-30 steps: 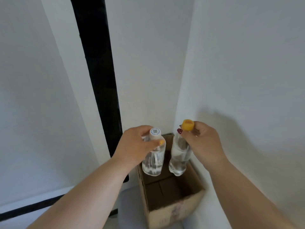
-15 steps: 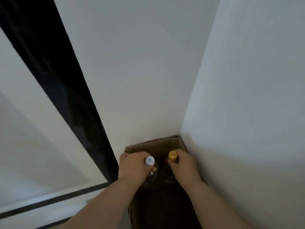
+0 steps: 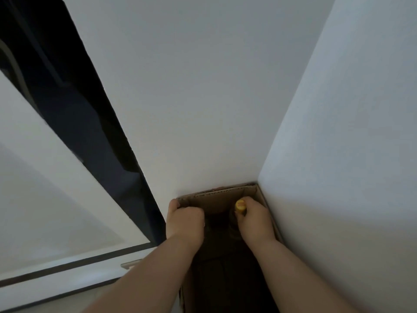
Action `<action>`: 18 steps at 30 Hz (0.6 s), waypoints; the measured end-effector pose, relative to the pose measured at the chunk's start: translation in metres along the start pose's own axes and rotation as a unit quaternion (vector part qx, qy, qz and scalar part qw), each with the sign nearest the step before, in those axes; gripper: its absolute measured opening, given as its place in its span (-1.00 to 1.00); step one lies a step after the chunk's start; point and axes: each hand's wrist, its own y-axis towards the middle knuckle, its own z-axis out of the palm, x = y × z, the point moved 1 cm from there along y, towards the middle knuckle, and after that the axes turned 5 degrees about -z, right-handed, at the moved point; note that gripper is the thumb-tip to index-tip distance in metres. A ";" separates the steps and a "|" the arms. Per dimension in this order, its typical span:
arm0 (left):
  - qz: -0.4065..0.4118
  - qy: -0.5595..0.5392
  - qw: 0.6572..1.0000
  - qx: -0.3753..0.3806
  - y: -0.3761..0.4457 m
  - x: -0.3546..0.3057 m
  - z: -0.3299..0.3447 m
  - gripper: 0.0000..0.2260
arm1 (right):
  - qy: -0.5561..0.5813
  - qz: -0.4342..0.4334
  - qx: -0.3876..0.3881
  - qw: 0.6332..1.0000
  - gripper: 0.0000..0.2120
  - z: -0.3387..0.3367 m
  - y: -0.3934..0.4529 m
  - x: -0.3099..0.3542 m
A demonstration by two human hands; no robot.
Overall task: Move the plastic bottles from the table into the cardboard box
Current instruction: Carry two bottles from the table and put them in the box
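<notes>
A brown cardboard box (image 3: 216,197) stands open on the floor in the corner of two white walls. Both my hands are down inside it. My right hand (image 3: 253,220) grips the neck of a clear plastic bottle with a yellow cap (image 3: 240,204), upright near the box's far right corner. My left hand (image 3: 185,222) is closed at the box's left side, its thumb over the left rim; the white-capped bottle it carried is hidden under the hand. The box's inside is dark, so the bottles' bodies barely show.
White walls close in on the box's far and right sides. A black vertical strip (image 3: 94,141) runs down the wall at left. A pale panel with a dark edge line (image 3: 74,263) lies at lower left.
Both hands have gone lower into the box with their bottles. The white cap, visible half a second ago, is now covered by my left hand. The view has tilted closer to the corner.
</notes>
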 end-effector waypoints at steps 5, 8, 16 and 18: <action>-0.011 0.031 0.999 0.022 0.004 -0.005 -0.002 -0.73 | -0.010 0.008 0.020 1.000 -0.97 -0.003 0.002 0.003; -0.018 0.027 0.999 0.029 0.006 -0.007 -0.005 -0.72 | -0.023 0.006 0.031 0.999 -0.95 -0.005 0.003 0.005; -0.016 0.022 0.999 0.030 0.009 -0.005 -0.002 -0.78 | -0.041 0.010 0.059 0.997 -0.59 -0.012 0.004 0.011; -0.003 0.002 1.000 0.020 0.007 -0.003 -0.005 -0.79 | -0.036 0.012 0.057 0.998 -0.52 -0.016 0.003 0.014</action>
